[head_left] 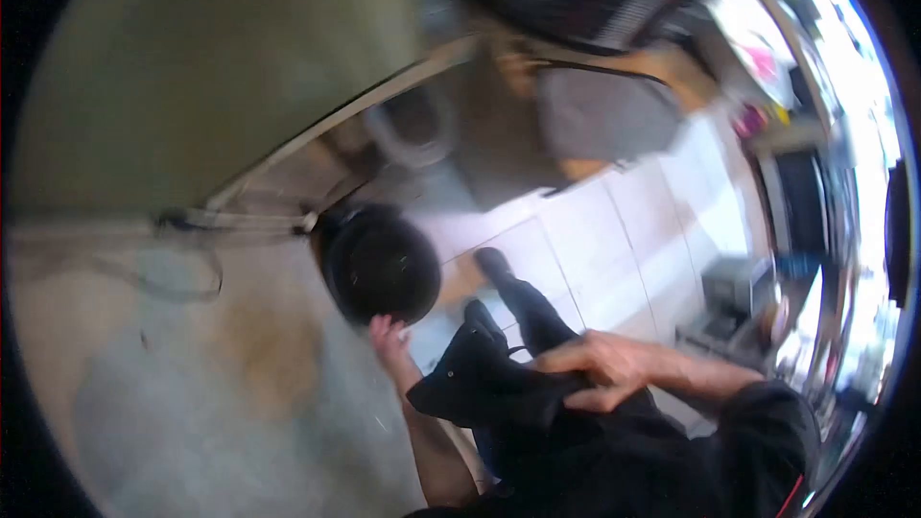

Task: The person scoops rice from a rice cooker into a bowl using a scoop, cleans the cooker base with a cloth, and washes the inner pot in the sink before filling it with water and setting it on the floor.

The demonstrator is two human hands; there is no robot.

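Observation:
My right hand (604, 369) is closed on a fold of black cloth (489, 388) in front of my body. A small round stud shows on the cloth, which looks like part of a garment; I cannot tell which kind. My left hand (389, 341) is raised beside the cloth with its fingers apart, and nothing shows in it. Just past its fingertips is a black round object (384, 267), bin-like or stool-like. Whether the fingers touch its rim, I cannot tell. Below the cloth, my legs and dark shoes (491, 264) stand on the floor.
A large olive-grey panel (240, 58) fills the upper left, with a cable (221, 273) hanging near its lower edge. A grey-backed chair (609, 113) stands on the white tiled floor (614, 230). A grey box-like appliance (737, 285) and cluttered shelves are at the right. The view is blurred.

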